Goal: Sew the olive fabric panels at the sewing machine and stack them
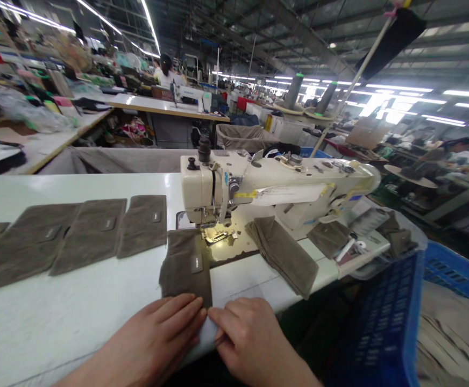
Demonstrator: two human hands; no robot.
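A dark olive-brown fabric panel (182,263) with a small label lies on the sewing machine bed, its far end near the presser foot (217,223). My left hand (170,328) curls over the panel's near end, fingers together and thumb hidden. Right at its near corner, my right hand (244,328) has thumb and index finger pinched on the cloth edge, with the other fingers folded. The two hands' fingertips almost meet. The white sewing machine (275,183) stands just beyond, a lit metal plate (234,247) under its needle area.
Several labelled panels (93,231) lie in a row on the white table (77,317) at left. Folded brown cloth pieces (285,255) rest right of the needle. A thread cone (369,221) lies farther right. Blue crate (396,317) holding light cloth stands at lower right. People work behind.
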